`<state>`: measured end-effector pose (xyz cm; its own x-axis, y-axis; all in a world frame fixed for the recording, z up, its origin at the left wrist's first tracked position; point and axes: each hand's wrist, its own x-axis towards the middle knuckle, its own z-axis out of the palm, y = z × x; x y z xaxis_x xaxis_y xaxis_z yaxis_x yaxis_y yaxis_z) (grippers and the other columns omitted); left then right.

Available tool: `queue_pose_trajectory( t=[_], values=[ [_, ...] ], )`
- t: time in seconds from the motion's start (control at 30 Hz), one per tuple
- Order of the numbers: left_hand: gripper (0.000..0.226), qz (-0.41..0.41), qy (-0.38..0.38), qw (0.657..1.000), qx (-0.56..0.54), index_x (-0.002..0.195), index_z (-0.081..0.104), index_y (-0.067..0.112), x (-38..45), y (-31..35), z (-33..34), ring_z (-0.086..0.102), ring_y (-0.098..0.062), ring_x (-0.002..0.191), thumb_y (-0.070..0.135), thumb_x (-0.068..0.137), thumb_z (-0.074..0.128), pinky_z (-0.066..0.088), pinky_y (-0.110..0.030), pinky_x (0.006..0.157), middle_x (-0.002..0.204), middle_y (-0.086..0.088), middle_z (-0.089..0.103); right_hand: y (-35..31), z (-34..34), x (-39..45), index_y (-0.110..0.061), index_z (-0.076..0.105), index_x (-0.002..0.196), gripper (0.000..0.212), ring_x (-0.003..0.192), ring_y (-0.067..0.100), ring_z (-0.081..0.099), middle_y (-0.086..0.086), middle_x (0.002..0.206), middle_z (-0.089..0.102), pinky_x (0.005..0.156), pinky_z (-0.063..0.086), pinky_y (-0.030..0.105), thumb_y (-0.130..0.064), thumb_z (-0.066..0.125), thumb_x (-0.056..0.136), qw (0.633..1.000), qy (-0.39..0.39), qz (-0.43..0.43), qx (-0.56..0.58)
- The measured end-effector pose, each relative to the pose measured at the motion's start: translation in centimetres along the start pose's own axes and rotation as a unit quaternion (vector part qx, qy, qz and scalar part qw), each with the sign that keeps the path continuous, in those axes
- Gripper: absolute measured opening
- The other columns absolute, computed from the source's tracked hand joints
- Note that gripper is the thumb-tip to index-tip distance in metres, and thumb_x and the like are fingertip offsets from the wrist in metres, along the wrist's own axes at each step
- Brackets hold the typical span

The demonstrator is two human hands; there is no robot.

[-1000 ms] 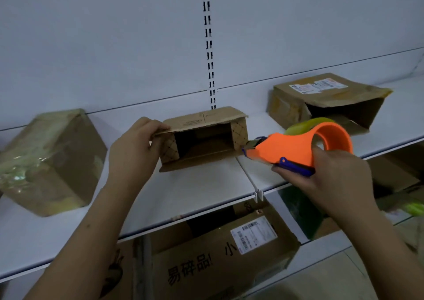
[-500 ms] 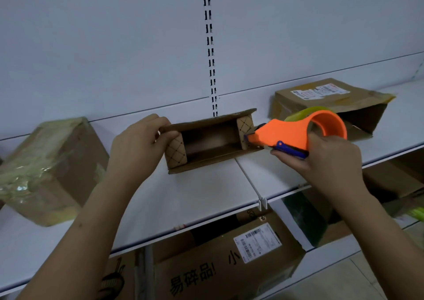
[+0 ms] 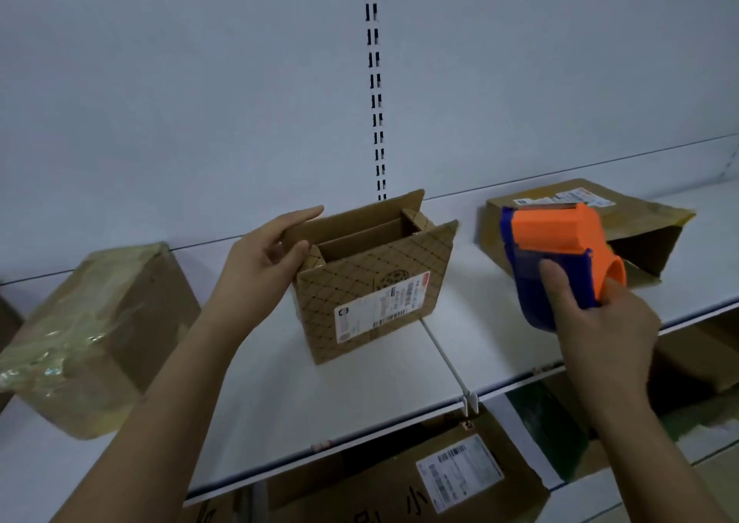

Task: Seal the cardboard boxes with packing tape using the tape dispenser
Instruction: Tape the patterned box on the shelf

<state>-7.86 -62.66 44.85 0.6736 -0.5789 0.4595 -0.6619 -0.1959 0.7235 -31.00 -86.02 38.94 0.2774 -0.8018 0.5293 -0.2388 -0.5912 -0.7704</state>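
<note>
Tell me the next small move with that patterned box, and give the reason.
Probably fold the flaps shut first. The patterned box stands upright on the shelf with its top flaps open, the left hand at its left flap, while the right hand holds the tape dispenser off to the side, clear of the box.

Both forearms are bare to each hand; no sleeves show.
</note>
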Motion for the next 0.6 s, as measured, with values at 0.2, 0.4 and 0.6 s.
queue_pose_trajectory(
  t=[0.2,0.4,0.6],
  values=[
    [0.045,0.012,-0.017,0.996,0.09,0.108,0.062,0.052,0.9,0.6,-0.5,0.066,0.001,0.087,0.009,0.097,0.057,0.053,-0.019,0.077,0.099,0.032,0.067,-1.6,0.8,-0.1,-0.008,0.058,0.07,0.073,0.06,0.024,0.061,0.009,0.062,0.061,0.059,0.048,0.033,-0.08,0.048,0.073,0.993,-0.074,-0.002,0.097],
    [0.054,0.077,-0.074,0.974,0.199,0.135,0.053,0.05,1.3,1.3,-1.3,0.065,0.0,0.097,0.012,0.097,0.057,0.057,-0.033,0.085,0.118,0.025,0.066,-4.2,4.3,1.2,-0.011,0.055,0.071,0.071,0.055,0.013,0.057,0.0,0.06,0.058,0.049,0.037,0.021,-0.081,0.048,0.077,0.989,-0.139,-0.022,0.05],
    [0.035,0.021,-0.17,0.963,0.207,0.107,0.051,0.041,2.6,2.9,-1.9,0.068,-0.011,0.075,0.012,0.09,0.057,0.058,-0.048,0.07,0.096,0.013,0.07,-4.8,5.7,2.4,-0.006,0.058,0.079,0.057,0.061,0.018,0.061,0.007,0.066,0.063,0.051,0.04,0.024,-0.062,0.053,0.084,0.982,-0.178,0.028,0.064]
  ],
)
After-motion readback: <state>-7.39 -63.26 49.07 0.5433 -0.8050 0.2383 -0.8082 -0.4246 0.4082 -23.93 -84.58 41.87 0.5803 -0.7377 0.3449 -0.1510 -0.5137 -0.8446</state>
